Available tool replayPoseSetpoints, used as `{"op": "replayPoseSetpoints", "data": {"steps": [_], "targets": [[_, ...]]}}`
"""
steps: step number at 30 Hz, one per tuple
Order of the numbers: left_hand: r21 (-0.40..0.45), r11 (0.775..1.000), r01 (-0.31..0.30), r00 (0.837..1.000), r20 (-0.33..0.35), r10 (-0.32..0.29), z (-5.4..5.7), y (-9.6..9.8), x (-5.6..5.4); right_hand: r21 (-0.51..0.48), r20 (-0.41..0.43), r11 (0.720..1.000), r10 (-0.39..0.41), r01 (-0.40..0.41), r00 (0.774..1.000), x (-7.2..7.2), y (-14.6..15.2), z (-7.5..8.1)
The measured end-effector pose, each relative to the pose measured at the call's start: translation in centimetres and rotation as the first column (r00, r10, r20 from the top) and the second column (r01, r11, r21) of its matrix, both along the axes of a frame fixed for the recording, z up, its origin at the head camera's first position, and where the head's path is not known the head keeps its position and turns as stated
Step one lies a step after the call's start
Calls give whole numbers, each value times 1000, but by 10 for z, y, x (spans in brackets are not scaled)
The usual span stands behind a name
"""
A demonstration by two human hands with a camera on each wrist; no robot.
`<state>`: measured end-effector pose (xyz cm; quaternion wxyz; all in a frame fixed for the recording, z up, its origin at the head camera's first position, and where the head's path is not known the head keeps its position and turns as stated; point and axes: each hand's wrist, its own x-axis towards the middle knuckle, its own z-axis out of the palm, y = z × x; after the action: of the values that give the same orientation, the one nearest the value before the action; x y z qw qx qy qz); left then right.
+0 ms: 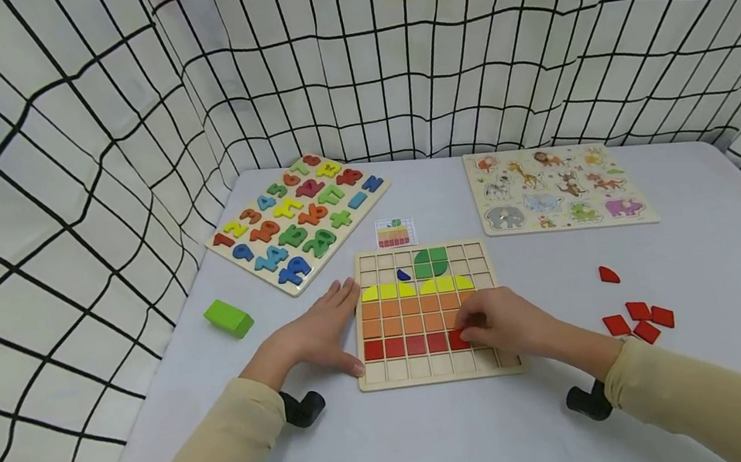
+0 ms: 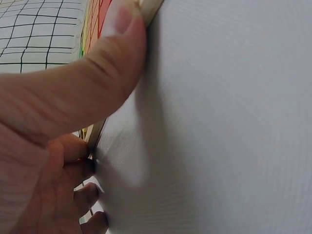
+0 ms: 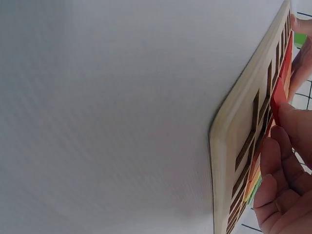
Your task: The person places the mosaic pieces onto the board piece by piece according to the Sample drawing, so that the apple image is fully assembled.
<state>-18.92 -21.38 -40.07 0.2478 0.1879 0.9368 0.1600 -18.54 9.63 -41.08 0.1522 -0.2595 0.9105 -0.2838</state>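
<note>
A wooden grid board (image 1: 420, 373) lies flat, filled in part with rows of red, orange and yellow tiles and a green group near the top. With fingers spread, my left hand (image 1: 319, 335) rests along the board's left edge, thumb at the lower corner, as the left wrist view also shows. My right hand (image 1: 505, 320) pinches a red square tile (image 3: 279, 96) at the right end of the red row; the tile looks slightly tilted in the right wrist view. A small dark blue piece (image 1: 404, 275) sits left of the green tiles.
Loose red squares (image 1: 647, 333) and a red quarter-round piece (image 1: 608, 274) lie right of the board. Behind it are a small pattern card (image 1: 395, 233), a number puzzle (image 1: 299, 221) and an animal puzzle (image 1: 558, 191). A green block (image 1: 229, 318) lies left; black netting surrounds the table.
</note>
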Motion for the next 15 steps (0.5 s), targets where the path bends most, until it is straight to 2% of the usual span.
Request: {"op": "replayPoseSetpoints", "data": {"steps": [9,15], "targets": [[-2,1000,-6,1000,1,6,1,0,0,66,-44,998,-3,6,999,4,-6,2],[-7,1000,-9,1000,1,9,1,0,0,54,-53,999,5,-2,999,5,2,7]]}}
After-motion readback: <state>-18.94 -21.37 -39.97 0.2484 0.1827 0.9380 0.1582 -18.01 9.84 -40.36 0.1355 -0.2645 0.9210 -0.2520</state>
